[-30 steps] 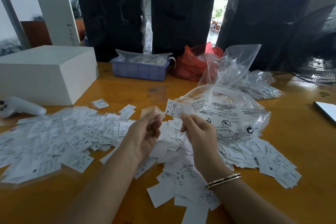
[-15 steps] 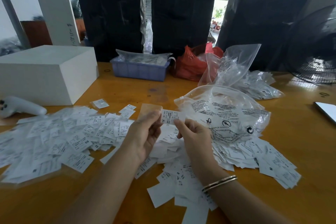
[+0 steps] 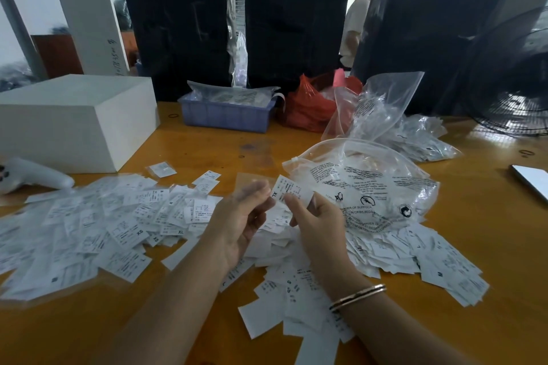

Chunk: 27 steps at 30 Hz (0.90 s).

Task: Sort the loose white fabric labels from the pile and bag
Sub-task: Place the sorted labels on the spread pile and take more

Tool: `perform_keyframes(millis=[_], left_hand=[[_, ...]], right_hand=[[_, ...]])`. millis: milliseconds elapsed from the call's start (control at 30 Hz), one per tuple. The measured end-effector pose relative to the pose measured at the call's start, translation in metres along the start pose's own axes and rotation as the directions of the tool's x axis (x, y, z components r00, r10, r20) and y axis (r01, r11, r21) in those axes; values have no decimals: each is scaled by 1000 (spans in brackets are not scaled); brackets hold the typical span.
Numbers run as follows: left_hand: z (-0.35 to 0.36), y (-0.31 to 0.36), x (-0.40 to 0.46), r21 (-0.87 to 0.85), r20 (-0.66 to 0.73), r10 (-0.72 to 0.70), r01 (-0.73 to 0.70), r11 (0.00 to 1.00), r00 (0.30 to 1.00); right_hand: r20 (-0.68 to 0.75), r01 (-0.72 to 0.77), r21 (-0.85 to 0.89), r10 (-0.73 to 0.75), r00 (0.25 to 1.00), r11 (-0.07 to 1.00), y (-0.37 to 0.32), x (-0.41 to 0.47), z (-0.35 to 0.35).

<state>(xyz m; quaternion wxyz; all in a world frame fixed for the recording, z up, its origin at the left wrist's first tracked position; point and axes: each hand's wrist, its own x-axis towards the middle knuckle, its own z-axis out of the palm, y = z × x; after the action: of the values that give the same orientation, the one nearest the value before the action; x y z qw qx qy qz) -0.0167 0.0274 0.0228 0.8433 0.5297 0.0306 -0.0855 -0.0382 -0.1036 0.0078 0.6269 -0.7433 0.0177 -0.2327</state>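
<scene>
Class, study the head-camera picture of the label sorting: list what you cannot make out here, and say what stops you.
- Small print on the held label: too small, though XL shows.
- Left hand fingertips: motion-blurred, so its grip on the small clear sleeve is uncertain.
- Blue tray contents: covered by crumpled plastic.
- White device: cut off by the left edge.
- Red bag contents: hidden by its opaque plastic.

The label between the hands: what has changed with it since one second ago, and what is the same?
The right hand brought the label leftward until it met the left hand, which holds a small clear sleeve; now both hands pinch the label, showing "XL". A person has appeared behind the black bags. The label piles, the clear bag and the white box stayed in place.
</scene>
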Motion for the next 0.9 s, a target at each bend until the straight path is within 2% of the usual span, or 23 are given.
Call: perform_keyframes(millis=[200,267,400,567,900], left_hand=[[-2,2,2,-139,-41,8,-14,990,999],[-3,1,2,-135,-50,13,-20,991,999],[-1,0,1,-93,-38,30,-33,995,999],[-2,0,3,-138,-47,3,-10,990,999],[-2,1,1,-198,-23,-17,12,980,1000]], right_hand=[[74,13,-66,-8,997,998,-1,-2,1],[72,5,-54,-1,997,999,-2,-3,2],[4,-16,30,15,1000,999,-2,-2,1],[-65,-63,182,76,995,981,4,1,-2],[13,24,85,-25,1000,996,4,-3,2]])
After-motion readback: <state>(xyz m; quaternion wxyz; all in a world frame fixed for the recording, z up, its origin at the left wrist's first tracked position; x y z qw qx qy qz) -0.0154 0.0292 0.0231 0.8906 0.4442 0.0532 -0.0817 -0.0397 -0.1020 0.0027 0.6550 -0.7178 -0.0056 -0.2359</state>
